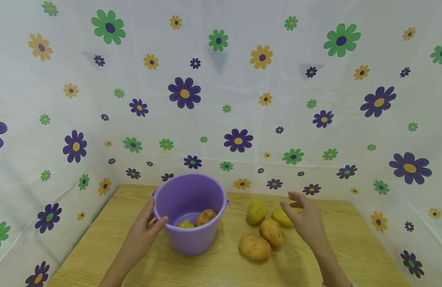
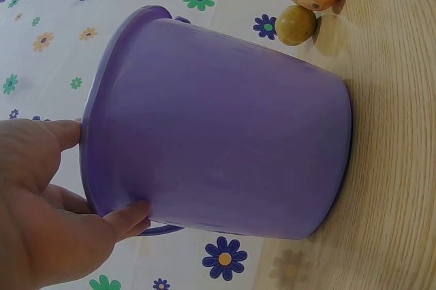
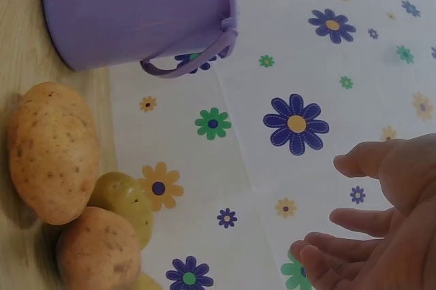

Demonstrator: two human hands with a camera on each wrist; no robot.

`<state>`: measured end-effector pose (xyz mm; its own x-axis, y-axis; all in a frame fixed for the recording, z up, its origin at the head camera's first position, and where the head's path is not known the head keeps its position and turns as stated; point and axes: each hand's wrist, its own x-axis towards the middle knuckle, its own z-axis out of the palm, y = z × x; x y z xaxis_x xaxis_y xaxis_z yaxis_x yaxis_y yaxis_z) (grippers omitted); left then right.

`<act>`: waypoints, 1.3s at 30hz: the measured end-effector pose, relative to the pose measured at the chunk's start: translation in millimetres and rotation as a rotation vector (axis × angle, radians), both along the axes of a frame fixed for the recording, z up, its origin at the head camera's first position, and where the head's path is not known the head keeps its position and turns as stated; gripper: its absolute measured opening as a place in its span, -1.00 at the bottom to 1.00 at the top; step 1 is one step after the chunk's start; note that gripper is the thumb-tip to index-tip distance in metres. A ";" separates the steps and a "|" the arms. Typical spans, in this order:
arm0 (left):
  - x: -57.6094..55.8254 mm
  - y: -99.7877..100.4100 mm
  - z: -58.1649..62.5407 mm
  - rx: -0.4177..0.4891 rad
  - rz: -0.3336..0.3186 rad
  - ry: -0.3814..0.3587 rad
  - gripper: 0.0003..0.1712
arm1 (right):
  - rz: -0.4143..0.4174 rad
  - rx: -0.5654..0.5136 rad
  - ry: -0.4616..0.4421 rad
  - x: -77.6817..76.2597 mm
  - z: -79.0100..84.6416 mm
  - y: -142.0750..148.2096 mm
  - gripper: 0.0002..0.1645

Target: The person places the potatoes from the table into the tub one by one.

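A purple bucket (image 1: 192, 239) stands upright on the table, and my left hand (image 1: 143, 229) holds its left rim; in the left wrist view the thumb lies at the rim and fingers press the outer wall. Inside the bucket are a brown potato (image 1: 205, 217) and a yellow-green fruit (image 1: 186, 224). My right hand (image 1: 307, 221) holds nothing, its fingers loosely bent and apart above the right side of the group. That group has two potatoes (image 1: 254, 247) in front and two yellow-green fruits (image 1: 256, 212) behind; the hand partly covers the right-hand fruit (image 1: 281, 217) in the head view.
A light wooden table (image 1: 350, 247) carries everything. White sheeting (image 1: 213, 119) printed with flowers closes off the back and both sides. The bucket's purple handle (image 3: 184, 65) hangs down beside its rim in the right wrist view.
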<state>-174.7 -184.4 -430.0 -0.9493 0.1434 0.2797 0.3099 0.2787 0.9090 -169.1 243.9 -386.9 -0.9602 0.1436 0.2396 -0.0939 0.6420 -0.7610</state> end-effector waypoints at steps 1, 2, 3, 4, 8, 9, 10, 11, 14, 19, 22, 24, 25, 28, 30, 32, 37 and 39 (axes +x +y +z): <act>0.1 -0.1 0.2 0.000 0.001 -0.004 -0.06 | 0.003 0.002 -0.002 -0.2 -2.4 0.3 -0.34; 0.2 -0.2 0.3 -0.001 0.002 -0.008 -0.06 | 0.008 0.008 -0.001 -0.7 -5.0 0.7 -0.33; 0.2 -0.3 0.4 -0.001 0.002 -0.011 -0.05 | 0.010 0.011 -0.003 -1.0 -7.5 1.1 -0.33; 0.1 -0.4 0.4 0.002 0.001 -0.014 -0.05 | 0.012 0.016 -0.007 -1.2 -10.0 1.4 -0.34; -0.3 -0.5 -0.3 0.009 -0.001 -0.015 -0.05 | 0.013 0.014 -0.026 -1.7 -20.9 2.6 -0.36; -0.3 -0.5 -0.5 0.010 0.000 -0.014 -0.05 | 0.011 0.011 -0.032 -1.6 -23.6 2.9 -0.37; -0.3 -0.7 -0.9 0.010 0.000 -0.013 -0.05 | 0.010 0.009 -0.036 -1.6 -26.5 2.9 -0.37; -0.3 -0.8 -1.2 0.009 0.001 -0.013 -0.06 | 0.010 0.008 -0.042 -1.6 -29.5 3.0 -0.37; 0.1 -0.9 -1.7 0.010 0.003 -0.013 -0.07 | 0.006 0.007 -0.062 -1.5 -37.7 2.6 -0.35; 0.8 -0.6 -1.1 0.011 0.004 -0.013 -0.07 | -0.003 0.013 -0.094 -1.0 -49.8 1.8 -0.34; 0.9 -0.3 -0.5 0.011 0.003 -0.011 -0.07 | -0.005 0.015 -0.122 -1.5 -57.2 2.1 -0.32; 0.9 -0.2 -0.4 0.020 -0.002 -0.004 -0.07 | -0.007 0.022 -0.144 -1.9 -62.1 2.7 -0.30; 0.8 0.0 -0.3 0.026 -0.005 0.001 -0.07 | -0.008 0.028 -0.153 -2.2 -64.6 3.2 -0.30; 0.7 0.2 -0.5 0.041 -0.015 0.015 -0.08 | -0.016 0.052 -0.172 -2.4 -72.7 4.6 -0.30; 0.5 0.3 -0.7 0.042 -0.017 0.018 -0.08 | -0.021 0.061 -0.177 -2.6 -78.5 5.5 -0.32; 0.4 0.2 -0.7 0.040 -0.016 0.015 -0.08 | -0.025 0.066 -0.180 -2.9 -84.5 6.0 -0.34; 0.4 0.2 -0.5 0.032 -0.009 0.010 -0.08 | -0.031 0.061 -0.197 -4.4 -97.0 6.0 -0.35; 0.5 0.3 -0.5 0.030 -0.006 0.011 -0.07 | -0.029 0.060 -0.200 -4.4 -100.8 5.5 -0.34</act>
